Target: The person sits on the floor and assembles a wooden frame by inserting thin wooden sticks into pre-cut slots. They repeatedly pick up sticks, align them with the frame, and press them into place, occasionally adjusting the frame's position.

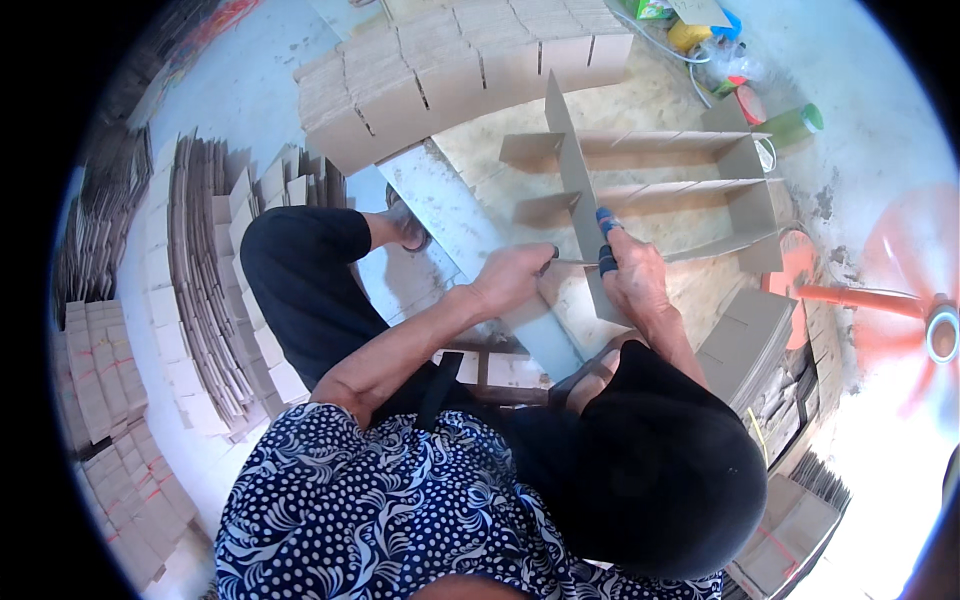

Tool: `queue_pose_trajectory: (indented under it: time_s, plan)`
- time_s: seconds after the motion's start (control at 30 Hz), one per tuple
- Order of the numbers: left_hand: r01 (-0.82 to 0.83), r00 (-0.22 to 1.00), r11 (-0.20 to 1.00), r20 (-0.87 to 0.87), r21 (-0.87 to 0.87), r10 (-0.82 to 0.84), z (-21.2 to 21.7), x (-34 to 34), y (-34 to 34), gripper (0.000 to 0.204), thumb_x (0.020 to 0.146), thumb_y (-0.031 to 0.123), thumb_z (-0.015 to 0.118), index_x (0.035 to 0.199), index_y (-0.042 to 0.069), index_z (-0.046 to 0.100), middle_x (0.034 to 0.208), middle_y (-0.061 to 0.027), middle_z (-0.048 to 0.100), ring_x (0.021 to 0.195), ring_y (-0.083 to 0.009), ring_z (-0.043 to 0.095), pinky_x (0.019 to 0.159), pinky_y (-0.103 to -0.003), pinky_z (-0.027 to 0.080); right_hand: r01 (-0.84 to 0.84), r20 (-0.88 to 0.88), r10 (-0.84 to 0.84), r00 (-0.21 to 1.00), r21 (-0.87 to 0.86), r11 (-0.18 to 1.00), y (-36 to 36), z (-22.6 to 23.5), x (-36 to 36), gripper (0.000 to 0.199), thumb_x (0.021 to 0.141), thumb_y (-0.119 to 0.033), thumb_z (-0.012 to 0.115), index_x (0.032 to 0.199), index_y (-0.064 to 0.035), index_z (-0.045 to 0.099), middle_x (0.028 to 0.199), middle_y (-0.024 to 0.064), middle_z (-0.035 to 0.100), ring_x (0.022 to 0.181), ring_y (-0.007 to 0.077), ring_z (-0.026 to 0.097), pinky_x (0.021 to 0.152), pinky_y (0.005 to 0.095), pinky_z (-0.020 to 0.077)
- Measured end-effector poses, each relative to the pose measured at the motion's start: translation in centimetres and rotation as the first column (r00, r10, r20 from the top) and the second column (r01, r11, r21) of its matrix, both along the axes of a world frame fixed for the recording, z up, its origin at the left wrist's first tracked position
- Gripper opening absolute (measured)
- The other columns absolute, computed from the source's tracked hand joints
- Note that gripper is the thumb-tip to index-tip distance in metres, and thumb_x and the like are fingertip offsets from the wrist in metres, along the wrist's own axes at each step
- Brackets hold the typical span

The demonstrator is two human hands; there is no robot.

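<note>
A partly assembled cardboard divider (690, 188) lies in front of me, its slotted strips standing on edge and crossing one another. My left hand (515, 280) is closed around the near left end of one strip, with a dark cover on a fingertip. Across from it, my right hand (635, 272) grips the long cross strip (572, 175) close to where the strips meet; blue and black covers wrap its fingers. The fingers' undersides are hidden.
Beyond the divider stands a long stack of slotted cardboard strips (460, 75). More cardboard stacks (205, 280) fill the left side, and another pile (745, 340) is at my right. An orange fan (925, 320), a green bottle (795, 125) and plastic bags (735, 60) are on the right.
</note>
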State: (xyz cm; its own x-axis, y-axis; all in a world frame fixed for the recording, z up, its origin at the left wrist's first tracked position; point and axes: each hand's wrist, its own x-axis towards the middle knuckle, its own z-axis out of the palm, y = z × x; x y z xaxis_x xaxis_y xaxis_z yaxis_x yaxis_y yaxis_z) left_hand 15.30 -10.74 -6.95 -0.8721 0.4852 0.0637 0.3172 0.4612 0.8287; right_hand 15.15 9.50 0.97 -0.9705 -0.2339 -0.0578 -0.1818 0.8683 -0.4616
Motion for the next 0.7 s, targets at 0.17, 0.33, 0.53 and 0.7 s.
queue_pose_trajectory:
  time_s: [0.17,0.33,0.53,0.7]
  plan:
    - [0.028,0.999,0.994,0.032,-0.103,-0.025,0.4,0.8,-0.2,0.025,0.073,-0.002,0.051,0.097,0.002,0.055,0.087,-0.0224,0.061,0.084,-0.0435,0.058,0.071,-0.048,0.046,-0.061,-0.036,0.072,0.997,0.257,0.964,-1.3,-1.2,-0.5,0.023,0.064,-0.002,0.06,0.088,-0.0035,0.057,0.083,0.0163,0.061,0.091,0.0378,0.059,0.078,0.0457,0.0473]
    - [0.0,0.999,0.996,0.046,-0.09,0.004,5.3,1.1,-0.5,0.035,0.073,0.004,0.063,0.107,-0.002,0.056,0.106,-0.021,0.057,0.1,-0.0394,0.055,0.084,-0.044,0.046,0.469,-0.211,-0.562,0.8,-0.366,0.804,7.5,-1.1,3.8,0.038,0.083,-0.003,0.061,0.12,-0.0009,0.056,0.107,0.0182,0.06,0.099,0.0301,0.058,0.085,0.0364,0.0471]
    - [0.105,0.99,0.988,-0.08,-0.117,-0.115,8.6,-1.8,7.3,0.026,0.074,0.01,0.061,0.098,-0.001,0.058,0.093,-0.0202,0.061,0.092,-0.0407,0.058,0.078,-0.046,0.047,0.813,-0.388,-0.72,0.576,0.18,0.553,18.3,-5.0,22.0,0.053,0.083,-0.009,0.068,0.13,-0.0009,0.047,0.13,0.0208,0.048,0.119,0.0336,0.046,0.098,0.0394,0.0385]
    - [0.342,0.928,0.789,0.053,-0.51,-0.368,5.1,-3.4,8.7,0.02,0.07,0.007,0.057,0.088,0.0,0.064,0.084,-0.0208,0.065,0.086,-0.041,0.062,0.073,-0.049,0.049,0.923,-0.223,-0.897,0.382,0.053,0.38,21.6,-5.1,28.8,0.046,0.086,-0.008,0.064,0.13,-0.0034,0.049,0.122,0.0159,0.053,0.11,0.0245,0.05,0.091,0.0332,0.0417]
